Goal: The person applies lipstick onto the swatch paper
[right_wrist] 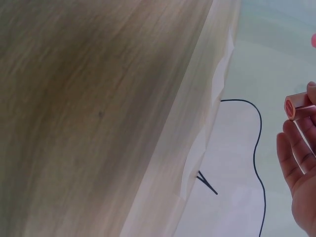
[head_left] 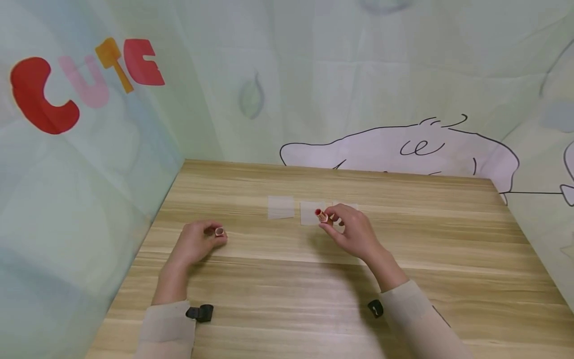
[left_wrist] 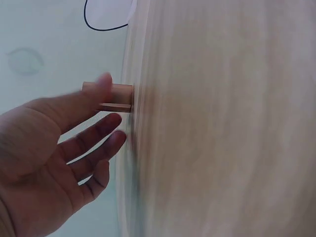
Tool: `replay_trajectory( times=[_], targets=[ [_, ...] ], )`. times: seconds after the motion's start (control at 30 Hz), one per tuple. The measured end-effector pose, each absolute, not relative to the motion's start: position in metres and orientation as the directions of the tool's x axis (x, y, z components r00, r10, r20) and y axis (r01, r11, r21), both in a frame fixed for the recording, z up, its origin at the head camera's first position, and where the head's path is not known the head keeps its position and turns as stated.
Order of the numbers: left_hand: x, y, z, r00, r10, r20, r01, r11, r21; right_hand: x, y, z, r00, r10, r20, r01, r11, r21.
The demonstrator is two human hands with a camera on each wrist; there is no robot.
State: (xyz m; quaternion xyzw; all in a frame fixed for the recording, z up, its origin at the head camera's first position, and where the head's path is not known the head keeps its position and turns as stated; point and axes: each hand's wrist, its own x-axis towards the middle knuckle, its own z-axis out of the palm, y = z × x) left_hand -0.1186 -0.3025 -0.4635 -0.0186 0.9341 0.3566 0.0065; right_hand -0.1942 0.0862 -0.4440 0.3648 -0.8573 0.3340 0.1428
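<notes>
My left hand (head_left: 196, 243) pinches a rose-gold lipstick cap (left_wrist: 121, 95) between thumb and index finger. The cap's hollow end faces up in the head view, and its other end meets the tabletop in the left wrist view. The remaining fingers of that hand are loosely bent beside it. Above the table, right of centre, my right hand (head_left: 354, 230) holds an uncapped lipstick (head_left: 321, 216) by its base, its red tip tilted up and left. In the right wrist view the lipstick's base (right_wrist: 290, 108) shows a red round label; part of that hand is cut off.
Several thin, pale square sheets lie in a row near the back of the wood-grain table (head_left: 278, 289); the left sheet (head_left: 280, 207) is fully visible, and the right hand overlaps the others. A printed cloth backdrop (head_left: 215, 99) rises behind the table and on its left side.
</notes>
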Motion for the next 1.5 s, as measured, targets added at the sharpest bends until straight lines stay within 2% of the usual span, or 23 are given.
replay_trajectory(
  times=[0.2, 0.4, 0.73, 1.17, 1.5],
  targets=[
    [-0.120, -0.302, -0.459, -0.999, -0.035, 0.003, -0.026, 0.774, 0.633, -0.194, 0.086, -0.443, -0.690, -0.530, 0.494, -0.724, 0.514, -0.460],
    [-0.122, -0.292, -0.445, -0.992, -0.004, 0.129, 0.080, 0.766, 0.637, -0.194, 0.086, -0.441, -0.687, -0.528, 0.499, -0.726, 0.517, -0.453],
    [-0.128, -0.264, -0.421, -0.973, 0.071, 0.221, 0.201, 0.736, 0.646, -0.193, 0.086, -0.437, -0.683, -0.527, 0.506, -0.731, 0.504, -0.461],
    [-0.142, -0.218, -0.408, -0.967, 0.184, 0.175, 0.254, 0.691, 0.677, -0.189, 0.085, -0.435, -0.715, -0.527, 0.459, -0.697, 0.485, -0.528],
    [-0.144, -0.205, -0.409, -0.967, 0.203, 0.154, 0.253, 0.682, 0.686, -0.189, 0.086, -0.436, -0.698, -0.532, 0.479, -0.714, 0.472, -0.516]
  ],
)
